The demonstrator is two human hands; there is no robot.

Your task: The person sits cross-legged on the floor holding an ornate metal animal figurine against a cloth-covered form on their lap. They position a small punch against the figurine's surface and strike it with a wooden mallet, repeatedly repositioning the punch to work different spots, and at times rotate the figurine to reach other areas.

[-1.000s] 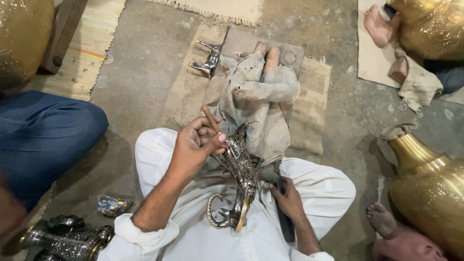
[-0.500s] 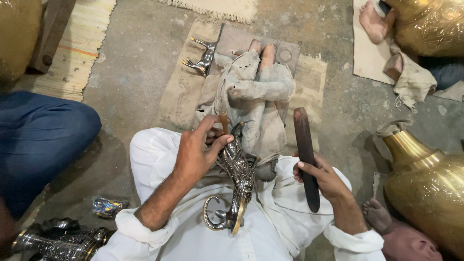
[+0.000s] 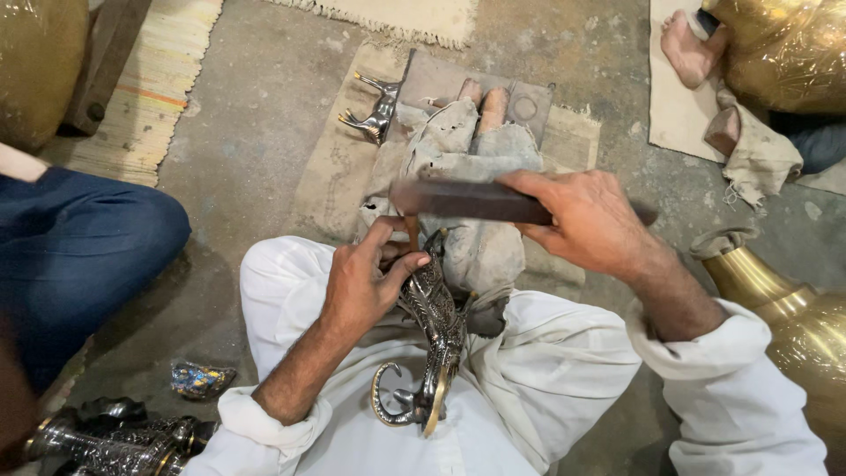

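- Concrete floor point(image 3: 264, 132), seen from above, spread with woven mats and a burlap cloth point(image 3: 335, 176).
- At 9 o'clock: a blue-trousered knee point(image 3: 79, 256) of another person.
- At 7 o'clock: dark ornate metal pieces point(image 3: 115, 441) on the floor, a small crumpled foil scrap point(image 3: 201, 379) near them.
- At 11 o'clock: a small metal animal figure point(image 3: 374, 110) lying on the burlap.
- Centre: left hand point(image 3: 366, 282), fingers closed around a thin chisel point(image 3: 411, 231) held upright, its tip on the figurine.
- Centre, 6 o'clock: figurine point(image 3: 432, 335), an engraved silver-and-brass casting with a curled end, resting on the white-clad lap and braced against the rag-wrapped feet point(image 3: 476, 176).
- Above centre: dark mallet bar point(image 3: 467, 201), horizontal, its left end just over the chisel top.
- At 2 o'clock from centre: right hand point(image 3: 590, 220), gripping the bar's right end.
- At 1 o'clock: another person's bare foot point(image 3: 687, 48) on a mat.
- At 3 to 4 o'clock: large brass vessel point(image 3: 793, 317).
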